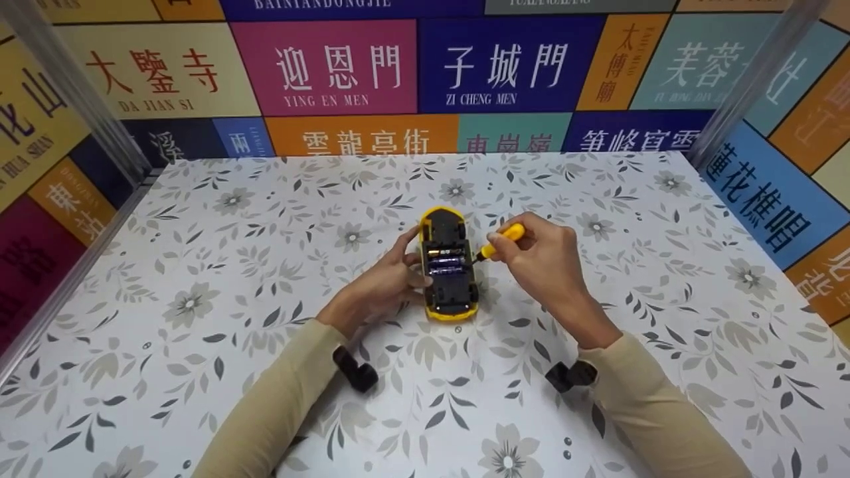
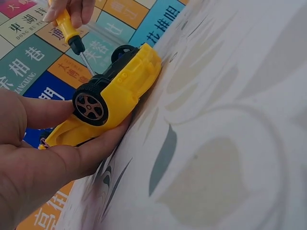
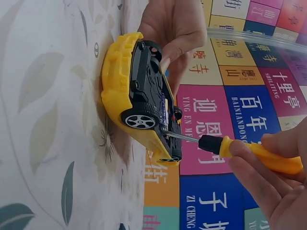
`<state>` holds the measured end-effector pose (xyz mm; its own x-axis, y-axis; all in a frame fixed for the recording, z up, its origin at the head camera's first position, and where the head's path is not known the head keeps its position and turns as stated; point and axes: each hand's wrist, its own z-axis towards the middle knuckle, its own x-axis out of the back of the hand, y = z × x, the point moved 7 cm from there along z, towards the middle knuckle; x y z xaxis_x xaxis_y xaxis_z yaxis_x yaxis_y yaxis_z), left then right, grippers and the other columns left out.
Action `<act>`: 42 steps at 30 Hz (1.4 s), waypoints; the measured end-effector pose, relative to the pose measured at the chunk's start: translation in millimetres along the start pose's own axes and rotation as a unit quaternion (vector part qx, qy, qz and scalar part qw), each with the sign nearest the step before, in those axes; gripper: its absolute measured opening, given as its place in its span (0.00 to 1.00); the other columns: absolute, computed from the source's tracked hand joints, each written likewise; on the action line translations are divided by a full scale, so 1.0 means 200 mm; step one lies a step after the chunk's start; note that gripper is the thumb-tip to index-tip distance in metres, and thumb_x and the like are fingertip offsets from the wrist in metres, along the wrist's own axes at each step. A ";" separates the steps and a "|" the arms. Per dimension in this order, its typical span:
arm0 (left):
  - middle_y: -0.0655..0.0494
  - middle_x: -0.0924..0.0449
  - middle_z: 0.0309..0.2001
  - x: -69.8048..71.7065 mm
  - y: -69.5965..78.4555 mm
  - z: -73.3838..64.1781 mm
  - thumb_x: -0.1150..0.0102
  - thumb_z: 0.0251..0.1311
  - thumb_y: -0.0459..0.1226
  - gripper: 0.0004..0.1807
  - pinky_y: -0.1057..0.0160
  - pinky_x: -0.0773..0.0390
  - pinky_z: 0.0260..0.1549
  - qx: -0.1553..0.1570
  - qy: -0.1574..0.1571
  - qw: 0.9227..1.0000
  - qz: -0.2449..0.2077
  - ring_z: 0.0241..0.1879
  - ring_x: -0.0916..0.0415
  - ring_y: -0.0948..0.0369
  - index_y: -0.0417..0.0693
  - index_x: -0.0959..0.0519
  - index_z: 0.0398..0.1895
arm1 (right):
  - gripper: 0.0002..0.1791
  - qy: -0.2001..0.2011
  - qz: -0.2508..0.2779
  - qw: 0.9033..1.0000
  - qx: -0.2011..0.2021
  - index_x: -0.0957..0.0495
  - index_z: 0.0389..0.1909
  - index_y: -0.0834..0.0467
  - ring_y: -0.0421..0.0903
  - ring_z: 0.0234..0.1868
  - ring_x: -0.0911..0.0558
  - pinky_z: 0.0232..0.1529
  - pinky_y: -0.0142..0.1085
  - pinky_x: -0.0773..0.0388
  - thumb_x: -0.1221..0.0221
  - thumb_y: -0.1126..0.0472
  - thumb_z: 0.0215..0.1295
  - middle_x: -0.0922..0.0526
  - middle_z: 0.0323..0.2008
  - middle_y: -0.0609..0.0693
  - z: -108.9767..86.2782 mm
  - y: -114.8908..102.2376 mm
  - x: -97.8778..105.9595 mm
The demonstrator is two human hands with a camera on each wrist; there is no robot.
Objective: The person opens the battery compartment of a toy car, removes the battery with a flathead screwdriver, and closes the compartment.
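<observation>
A yellow toy car (image 1: 453, 292) lies upside down on the table, its black underside up. Batteries (image 1: 446, 261) show in the compartment in the middle of that underside. My left hand (image 1: 388, 279) grips the car from its left side, thumb by the wheel (image 2: 90, 106) in the left wrist view. In my right hand (image 1: 541, 255) is a yellow screwdriver (image 3: 259, 154) with a black collar, pinched by the handle. Its metal shaft (image 3: 181, 136) reaches into the underside, the tip at the edge of the battery compartment near a wheel.
A white tablecloth (image 1: 265, 398) with grey flowers and leaves covers the table. Coloured panels (image 1: 325, 66) with lettering stand behind it and at both sides. Black wrist devices (image 1: 355, 370) sit at both sleeve cuffs.
</observation>
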<state>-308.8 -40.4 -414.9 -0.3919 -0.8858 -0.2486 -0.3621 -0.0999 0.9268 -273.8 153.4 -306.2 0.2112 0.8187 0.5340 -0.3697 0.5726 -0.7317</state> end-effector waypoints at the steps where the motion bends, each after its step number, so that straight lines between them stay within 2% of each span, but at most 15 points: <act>1: 0.41 0.39 0.72 0.00 0.00 0.00 0.57 0.57 0.16 0.56 0.44 0.19 0.58 0.001 0.000 1.000 -0.003 0.62 0.26 0.43 0.69 0.62 0.81 | 0.07 0.001 -0.012 1.000 0.013 0.17 0.36 0.63 0.47 0.28 0.12 0.28 0.23 0.18 0.33 0.63 0.64 0.11 0.33 0.56 0.00 -0.01 0.00; 4: 0.40 0.39 0.73 0.01 0.00 0.01 0.57 0.57 0.15 0.55 0.42 0.21 0.60 0.003 0.001 1.000 -0.014 0.64 0.27 0.41 0.69 0.61 0.81 | 0.08 -0.005 -0.045 0.998 0.048 0.17 0.36 0.64 0.47 0.26 0.13 0.25 0.24 0.21 0.33 0.61 0.63 0.11 0.30 0.56 -0.01 -0.06 0.00; 6: 0.40 0.40 0.73 0.01 -0.01 0.01 0.58 0.57 0.15 0.55 0.41 0.22 0.61 0.003 0.001 1.000 -0.021 0.65 0.29 0.40 0.69 0.61 0.81 | 0.08 -0.005 -0.054 0.997 0.054 0.17 0.36 0.64 0.47 0.26 0.14 0.24 0.24 0.22 0.33 0.61 0.64 0.11 0.30 0.56 -0.01 -0.07 0.01; 12: 0.41 0.41 0.74 0.01 -0.01 0.01 0.59 0.58 0.15 0.55 0.40 0.23 0.62 0.008 -0.004 0.999 -0.031 0.65 0.29 0.38 0.68 0.61 0.81 | 0.08 0.014 -0.035 0.999 0.017 0.17 0.35 0.65 0.49 0.28 0.12 0.27 0.20 0.21 0.33 0.63 0.63 0.11 0.30 0.57 0.01 -0.03 0.05; 18: 0.41 0.40 0.73 0.01 -0.01 0.01 0.58 0.57 0.15 0.54 0.41 0.21 0.60 0.012 0.000 0.999 -0.040 0.64 0.28 0.38 0.68 0.59 0.80 | 0.08 0.029 -0.042 0.999 -0.013 0.17 0.36 0.65 0.50 0.28 0.12 0.26 0.20 0.21 0.34 0.62 0.64 0.11 0.31 0.58 0.01 -0.01 0.06; 21: 0.42 0.40 0.73 0.01 -0.01 0.01 0.58 0.57 0.15 0.54 0.41 0.21 0.60 0.011 0.002 0.999 -0.036 0.64 0.28 0.40 0.67 0.59 0.81 | 0.08 0.032 -0.053 0.998 -0.014 0.17 0.36 0.64 0.49 0.27 0.13 0.26 0.21 0.22 0.34 0.61 0.64 0.11 0.30 0.57 0.01 -0.02 0.05; 25: 0.42 0.40 0.73 0.00 -0.01 0.00 0.58 0.56 0.15 0.54 0.42 0.20 0.59 0.009 0.003 1.000 -0.021 0.64 0.28 0.42 0.66 0.59 0.81 | 0.10 0.027 -0.078 0.996 0.023 0.20 0.39 0.65 0.48 0.26 0.15 0.26 0.26 0.23 0.35 0.60 0.66 0.12 0.29 0.56 -0.01 -0.05 0.03; 30: 0.43 0.41 0.74 -0.01 -0.01 0.00 0.56 0.55 0.15 0.55 0.44 0.19 0.59 0.014 0.005 1.000 -0.002 0.64 0.27 0.43 0.68 0.58 0.80 | 0.16 0.017 -0.107 0.989 0.101 0.26 0.54 0.67 0.52 0.30 0.16 0.28 0.36 0.21 0.41 0.62 0.71 0.15 0.33 0.60 -0.02 -0.08 0.00; 32: 0.44 0.41 0.74 -0.01 0.00 0.00 0.55 0.56 0.16 0.55 0.45 0.19 0.59 0.015 0.006 1.000 0.012 0.65 0.28 0.44 0.68 0.57 0.80 | 0.17 0.028 -0.107 0.987 0.120 0.28 0.58 0.67 0.53 0.31 0.16 0.29 0.39 0.20 0.44 0.62 0.73 0.16 0.35 0.62 -0.02 -0.09 0.02; 34: 0.44 0.41 0.75 -0.02 0.00 0.00 0.55 0.56 0.16 0.55 0.45 0.20 0.60 0.016 0.007 1.000 0.024 0.65 0.28 0.44 0.68 0.57 0.80 | 0.18 0.043 -0.089 0.988 0.122 0.30 0.59 0.66 0.54 0.32 0.15 0.31 0.36 0.18 0.45 0.64 0.74 0.17 0.36 0.63 -0.01 -0.10 0.06; 39: 0.44 0.44 0.76 -0.01 0.00 0.00 0.55 0.57 0.16 0.54 0.45 0.20 0.61 0.015 0.009 1.000 0.023 0.66 0.29 0.44 0.67 0.57 0.80 | 0.17 0.072 -0.035 0.993 0.087 0.29 0.59 0.67 0.53 0.34 0.13 0.31 0.17 0.20 0.44 0.65 0.73 0.16 0.39 0.63 0.03 -0.08 0.16; 42: 0.44 0.44 0.77 0.00 0.00 0.00 0.55 0.57 0.16 0.54 0.46 0.20 0.61 0.016 0.009 1.000 0.013 0.66 0.28 0.44 0.67 0.57 0.81 | 0.18 0.077 -0.029 0.994 0.070 0.29 0.59 0.68 0.54 0.36 0.13 0.31 0.13 0.23 0.44 0.64 0.73 0.16 0.41 0.64 0.06 -0.05 0.20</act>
<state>-308.1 -39.5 -415.2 -0.3861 -0.8962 -0.2185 -0.3788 -0.0620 0.9234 -272.0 179.4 -272.4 0.3674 0.7879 0.4942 -0.4734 0.6158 -0.6298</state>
